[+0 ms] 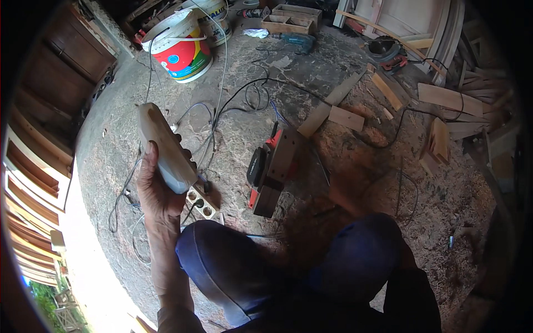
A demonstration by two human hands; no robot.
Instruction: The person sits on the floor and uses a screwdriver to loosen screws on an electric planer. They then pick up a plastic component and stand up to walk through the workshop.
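Observation:
My left hand (pixel 156 186) is closed around a pale, shaped wooden block (pixel 162 141), held up above the floor with the thumb across its near face. The fingertips show along the block's right side. In front of my knees, a red and black electric planer (pixel 273 172) lies on the floor, its long flat sole facing up and to the right. To the right of the planer, my right hand (pixel 348 191) is low over the floor in shadow; it is blurred, and its fingers cannot be made out. A white power strip (pixel 202 204) with a plug in it lies beside my left knee.
Tangled cables (pixel 214 119) cross the middle of the floor. A colourful bucket (pixel 180 53) stands at the far left. Behind are a teal power drill (pixel 297 41) and wooden boxes (pixel 287 25). Boards (pixel 347 118), offcuts and shavings spread to the right.

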